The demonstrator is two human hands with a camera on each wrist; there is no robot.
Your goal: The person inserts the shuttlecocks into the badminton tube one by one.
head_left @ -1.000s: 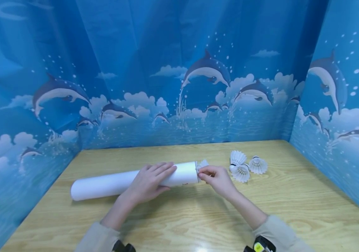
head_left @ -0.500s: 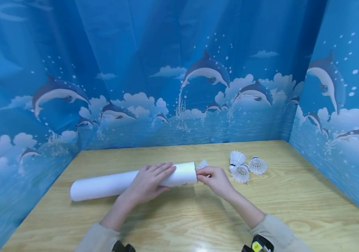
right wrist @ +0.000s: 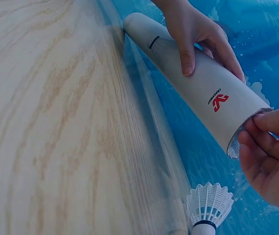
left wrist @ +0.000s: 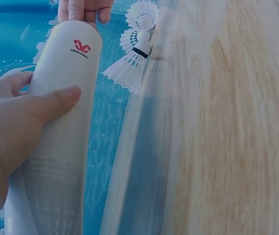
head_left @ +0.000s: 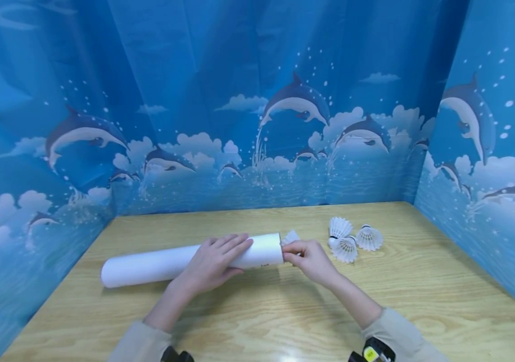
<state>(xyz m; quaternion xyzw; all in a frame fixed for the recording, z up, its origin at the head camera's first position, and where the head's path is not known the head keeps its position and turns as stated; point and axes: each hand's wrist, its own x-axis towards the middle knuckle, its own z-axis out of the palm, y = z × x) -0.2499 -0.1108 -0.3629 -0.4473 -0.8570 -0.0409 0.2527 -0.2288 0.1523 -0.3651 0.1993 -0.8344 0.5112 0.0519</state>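
Note:
A long white shuttlecock tube [head_left: 148,265] lies on its side across the table. My left hand [head_left: 214,259] holds it from above, fingers and thumb curved round its wall near the middle. At the tube's right mouth, my right hand [head_left: 309,259] has thumb and fingers curled and pinched together, partly inside the rim. The jagged, whitish mesh skirt of a shuttlecock [right wrist: 233,148] shows in that mouth in the right wrist view; in the head view a shuttlecock's white edge [head_left: 291,236] juts beyond the fingers. The rest of it is hidden. Red CROSSWAY lettering [left wrist: 80,47] marks the tube.
Three white shuttlecocks lie bunched right of my right hand: one at the back [head_left: 340,228], one nearer me [head_left: 345,249] and one at the right [head_left: 369,238]. A wood-grain table [head_left: 248,322] meets blue dolphin-printed curtains [head_left: 221,100] at the back and sides.
My right hand has shifted very slightly left against the tube's mouth, and the tube's right end has moved a little left. My left hand keeps its place.

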